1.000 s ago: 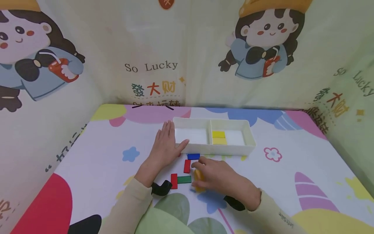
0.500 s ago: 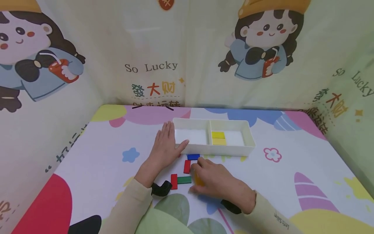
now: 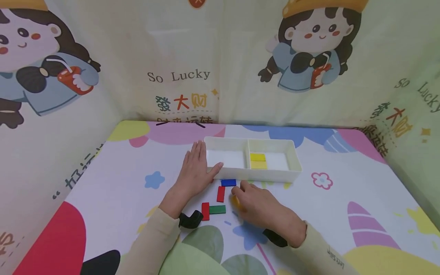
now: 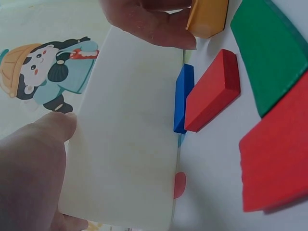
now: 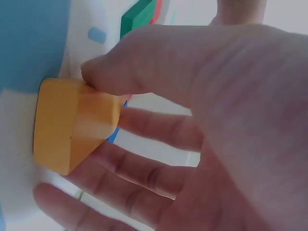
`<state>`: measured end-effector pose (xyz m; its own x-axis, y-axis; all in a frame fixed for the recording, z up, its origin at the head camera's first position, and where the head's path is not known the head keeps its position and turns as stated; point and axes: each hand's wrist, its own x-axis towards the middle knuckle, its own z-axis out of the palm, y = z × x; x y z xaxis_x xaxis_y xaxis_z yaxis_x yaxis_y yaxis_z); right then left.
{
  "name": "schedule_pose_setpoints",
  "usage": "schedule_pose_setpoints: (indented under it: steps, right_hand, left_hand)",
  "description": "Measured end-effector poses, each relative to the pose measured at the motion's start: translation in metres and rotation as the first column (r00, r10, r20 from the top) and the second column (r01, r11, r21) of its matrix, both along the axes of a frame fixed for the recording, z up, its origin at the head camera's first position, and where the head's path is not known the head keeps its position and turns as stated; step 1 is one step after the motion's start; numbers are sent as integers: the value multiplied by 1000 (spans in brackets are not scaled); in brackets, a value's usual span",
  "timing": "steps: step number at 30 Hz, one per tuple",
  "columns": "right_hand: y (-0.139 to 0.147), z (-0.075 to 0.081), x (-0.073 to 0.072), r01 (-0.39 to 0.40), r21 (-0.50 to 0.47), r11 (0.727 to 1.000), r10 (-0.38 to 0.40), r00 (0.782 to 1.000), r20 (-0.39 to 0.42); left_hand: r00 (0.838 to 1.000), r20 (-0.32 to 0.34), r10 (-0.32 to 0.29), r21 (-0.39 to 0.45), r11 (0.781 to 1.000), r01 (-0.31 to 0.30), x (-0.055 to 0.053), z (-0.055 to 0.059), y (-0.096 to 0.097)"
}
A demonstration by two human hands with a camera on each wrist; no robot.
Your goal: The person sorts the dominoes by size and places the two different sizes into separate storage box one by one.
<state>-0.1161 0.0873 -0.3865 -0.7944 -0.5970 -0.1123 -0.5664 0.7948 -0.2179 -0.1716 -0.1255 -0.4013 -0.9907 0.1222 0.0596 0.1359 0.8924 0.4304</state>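
Observation:
My right hand holds an orange-yellow block between thumb and fingers; the head view shows only a small part of it past the fingers. My left hand lies with straight fingers along the left end of a white two-compartment box, its thumb over the front wall. In front of the box are a blue block and a red block. Nearer to me, a second red block touches a green block. Whether the held block touches the table is unclear.
Inside the box's right compartment lie a bright yellow block and a paler yellow block, side by side against the divider. A patterned cloth covers the table, and printed curtains stand behind and at both sides.
My right hand's thumb and fingers have closed round the orange-yellow block, and the block has shifted slightly toward the box. The left hand stays at the box's end.

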Motion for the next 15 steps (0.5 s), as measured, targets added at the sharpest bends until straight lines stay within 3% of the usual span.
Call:
schedule_pose_setpoints:
  steps: [8, 15]
  right_hand:
    - [0, -1, -2, 56, 17, 998, -54, 996, -65]
    - [5, 0, -4, 24, -24, 999, -26, 997, -68]
  left_hand:
    - [1000, 4, -2, -5, 1000, 2, 0, 0, -1]
    - [1000, -6, -4, 6, 1000, 4, 0, 0, 1]
